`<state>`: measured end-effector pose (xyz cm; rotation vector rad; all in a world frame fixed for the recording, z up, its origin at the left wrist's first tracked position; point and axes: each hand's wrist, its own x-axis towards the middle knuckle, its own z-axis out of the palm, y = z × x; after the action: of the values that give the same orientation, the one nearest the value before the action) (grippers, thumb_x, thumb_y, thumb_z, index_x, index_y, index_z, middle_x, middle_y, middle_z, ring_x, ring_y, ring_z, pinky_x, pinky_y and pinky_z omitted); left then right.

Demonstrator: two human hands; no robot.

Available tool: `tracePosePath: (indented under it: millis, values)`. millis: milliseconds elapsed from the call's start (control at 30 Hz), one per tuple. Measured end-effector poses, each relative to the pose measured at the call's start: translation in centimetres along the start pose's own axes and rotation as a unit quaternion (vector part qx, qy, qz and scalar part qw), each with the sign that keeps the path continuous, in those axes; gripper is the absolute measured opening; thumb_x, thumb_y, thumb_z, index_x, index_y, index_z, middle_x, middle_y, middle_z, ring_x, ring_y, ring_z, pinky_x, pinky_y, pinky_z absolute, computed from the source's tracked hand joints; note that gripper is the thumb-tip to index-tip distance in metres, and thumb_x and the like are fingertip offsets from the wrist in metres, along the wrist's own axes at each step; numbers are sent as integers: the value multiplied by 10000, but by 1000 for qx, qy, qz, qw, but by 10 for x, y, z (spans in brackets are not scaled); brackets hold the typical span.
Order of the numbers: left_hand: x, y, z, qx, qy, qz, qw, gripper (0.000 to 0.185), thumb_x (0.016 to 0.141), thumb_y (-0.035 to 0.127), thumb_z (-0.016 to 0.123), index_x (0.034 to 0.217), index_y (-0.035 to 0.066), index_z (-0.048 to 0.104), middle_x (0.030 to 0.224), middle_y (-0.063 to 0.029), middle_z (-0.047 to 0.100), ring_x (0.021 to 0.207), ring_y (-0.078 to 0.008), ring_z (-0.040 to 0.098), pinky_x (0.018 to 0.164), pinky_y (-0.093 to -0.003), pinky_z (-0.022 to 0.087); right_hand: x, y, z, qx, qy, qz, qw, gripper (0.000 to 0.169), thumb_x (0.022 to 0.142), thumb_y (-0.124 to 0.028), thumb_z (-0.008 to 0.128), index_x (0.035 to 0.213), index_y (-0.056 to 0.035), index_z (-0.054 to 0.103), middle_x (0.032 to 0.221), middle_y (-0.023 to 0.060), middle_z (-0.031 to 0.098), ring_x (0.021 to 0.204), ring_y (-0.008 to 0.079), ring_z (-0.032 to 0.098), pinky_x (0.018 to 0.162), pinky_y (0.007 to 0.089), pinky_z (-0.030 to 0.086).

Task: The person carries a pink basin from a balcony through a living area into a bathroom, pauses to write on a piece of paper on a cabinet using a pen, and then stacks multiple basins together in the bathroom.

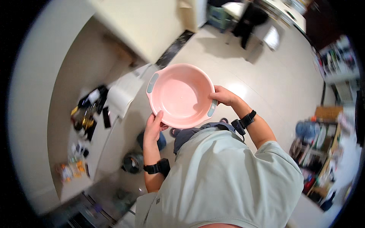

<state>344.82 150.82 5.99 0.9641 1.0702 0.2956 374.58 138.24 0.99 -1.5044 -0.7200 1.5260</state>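
A round pink plastic basin (181, 95) with grey grip inserts on two opposite sides is held up in front of my body, above the floor. Nothing lies inside it. My left hand (154, 125) grips the rim at the lower left, thumb over the edge. On the right side, my right hand (223, 95) pinches the rim beside one grey insert, thumb on top. Both forearms wear black straps with small devices.
A counter (104, 142) with a paper roll (121, 95) and assorted items runs along the left. Bins (133, 163) stand on the floor below it. A chair draped with dark cloth (251, 21) stands ahead; cluttered shelves (328, 142) line the right.
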Motion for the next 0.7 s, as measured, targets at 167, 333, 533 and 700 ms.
tracePosePath:
  millis: [167,333,533,700]
  values:
    - [61,-21,118,49,-113,19,992,452,889,341,494,1185,14,399,1013,-146,575,821,-185,611,588,-228,494,-114,87,-115,123,194,-19,973,269,715,-157,537,945,-19,564,706,20,560,533,94,529,441,227,431]
    - [116,-25,253,142,-179,5,974,470,872,307,536,1206,4,403,1035,-138,570,847,-181,594,651,-244,485,-241,180,-181,242,415,-10,877,272,712,-147,533,953,-24,553,720,27,551,551,104,530,442,231,426]
    - [176,-22,415,268,-295,-3,917,444,864,289,551,1186,9,426,1039,-122,575,839,-177,596,651,-254,484,-296,270,-185,449,590,-54,669,283,718,-133,515,991,-58,529,738,18,540,552,106,500,448,247,407]
    - [226,-30,551,323,-377,-28,867,415,857,278,563,1161,22,447,1007,-110,596,825,-181,605,645,-255,482,-305,311,-191,545,667,-83,501,222,732,-139,519,945,-74,528,717,8,523,513,105,457,427,244,359]
